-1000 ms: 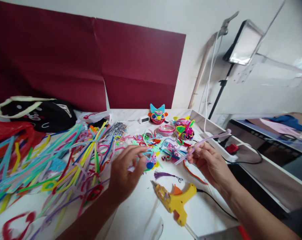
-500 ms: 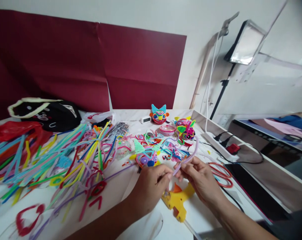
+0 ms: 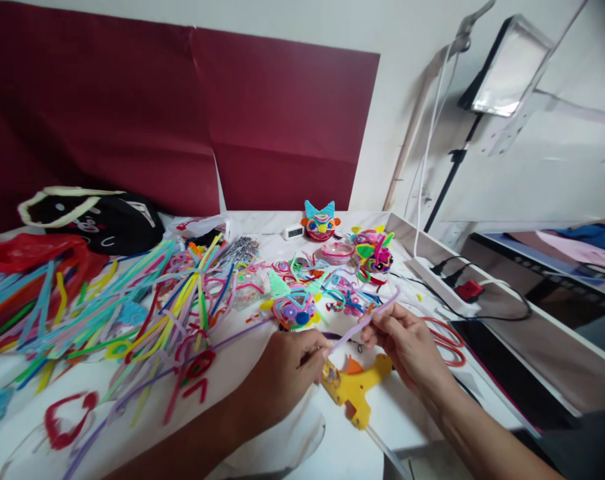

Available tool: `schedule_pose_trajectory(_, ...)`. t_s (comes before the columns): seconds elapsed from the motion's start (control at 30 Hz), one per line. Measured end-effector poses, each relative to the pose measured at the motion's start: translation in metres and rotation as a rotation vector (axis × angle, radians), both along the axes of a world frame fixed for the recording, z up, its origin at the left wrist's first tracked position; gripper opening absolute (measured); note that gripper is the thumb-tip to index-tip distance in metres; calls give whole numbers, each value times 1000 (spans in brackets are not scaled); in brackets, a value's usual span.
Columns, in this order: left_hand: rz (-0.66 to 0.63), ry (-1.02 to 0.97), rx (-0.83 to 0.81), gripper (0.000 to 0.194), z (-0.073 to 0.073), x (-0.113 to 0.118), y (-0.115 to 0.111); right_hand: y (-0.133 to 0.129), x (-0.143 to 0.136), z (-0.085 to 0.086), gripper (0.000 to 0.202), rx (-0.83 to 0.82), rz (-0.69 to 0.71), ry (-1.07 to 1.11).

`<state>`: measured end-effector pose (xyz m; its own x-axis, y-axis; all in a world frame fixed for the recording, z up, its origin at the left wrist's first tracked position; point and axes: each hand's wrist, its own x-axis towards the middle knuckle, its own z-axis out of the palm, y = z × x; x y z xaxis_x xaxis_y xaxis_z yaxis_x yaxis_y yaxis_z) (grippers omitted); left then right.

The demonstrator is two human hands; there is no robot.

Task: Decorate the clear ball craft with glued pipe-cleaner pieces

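Observation:
A pale purple pipe cleaner [image 3: 353, 329] stretches between my two hands. My left hand [image 3: 293, 365] pinches its lower end between thumb and fingertips. Nearer its upper end, my right hand [image 3: 402, 337] grips it, and the tip sticks out beyond the fingers. Beneath my hands lies a yellow hot glue gun [image 3: 357, 390] with an orange trigger and a glue stick in its back end. Just beyond my left hand sits a pipe-cleaner animal face [image 3: 296, 310] with purple eyes, a blue nose and green ears.
Many loose pipe cleaners [image 3: 132, 307] cover the left side, beside a black bag [image 3: 102, 223]. Finished pipe-cleaner figures [image 3: 321, 221] stand at the back. On the right are red-handled scissors [image 3: 445, 343], a power strip [image 3: 445, 290] with cables and a black panel [image 3: 512, 373].
My hands have drawn apart, and the purple pipe cleaner, curved upward before, is now straighter and longer between them. The camera view has shifted slightly.

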<state>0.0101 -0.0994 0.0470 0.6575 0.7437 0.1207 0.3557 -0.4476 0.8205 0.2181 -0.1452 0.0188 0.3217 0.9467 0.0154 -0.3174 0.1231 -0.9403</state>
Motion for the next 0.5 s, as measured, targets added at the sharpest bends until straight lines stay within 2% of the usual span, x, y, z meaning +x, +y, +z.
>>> schedule_pose_trajectory(0.17,4,64,38,22,1,-7,2,4,10,8,26,12,-36,19)
schedule_pose_trajectory(0.27,14,86,115,22,3,-11,7,7,13,13,26,0,-29,27)
schedule_pose_trajectory(0.33,42,88,214,22,6,-13,13,10,14,16,26,-1,-30,26)
schedule_pose_trajectory(0.5,187,102,594,22,9,-19,38,21,8,24,27,59,-65,-3)
